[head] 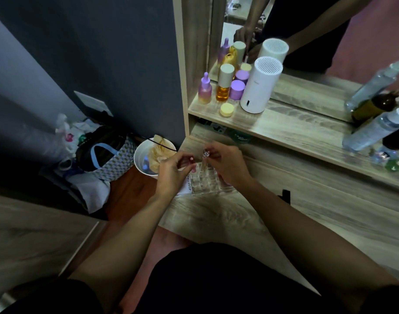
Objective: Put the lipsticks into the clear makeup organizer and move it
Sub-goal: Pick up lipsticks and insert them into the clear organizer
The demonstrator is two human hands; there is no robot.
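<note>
A clear makeup organizer [207, 181] with a grid of small compartments sits on the wooden vanity top, near its left edge. My left hand [171, 175] hovers at the organizer's left side, pinching a lipstick [191, 158] with a red tip. Over the organizer's far right part, my right hand [228, 165] holds a second lipstick [205, 153] with a clear, shiny cap, pointing down toward a compartment. A white packet with printed letters [187, 185] lies partly under my left wrist, beside the organizer.
A raised shelf [284, 128] behind holds purple and amber bottles [223, 87], a yellow jar [226, 109], a white cylindrical device [260, 87] and clear spray bottles [375, 130]. A mirror stands behind. On the floor left: a white bin [142, 162] and bags [99, 155].
</note>
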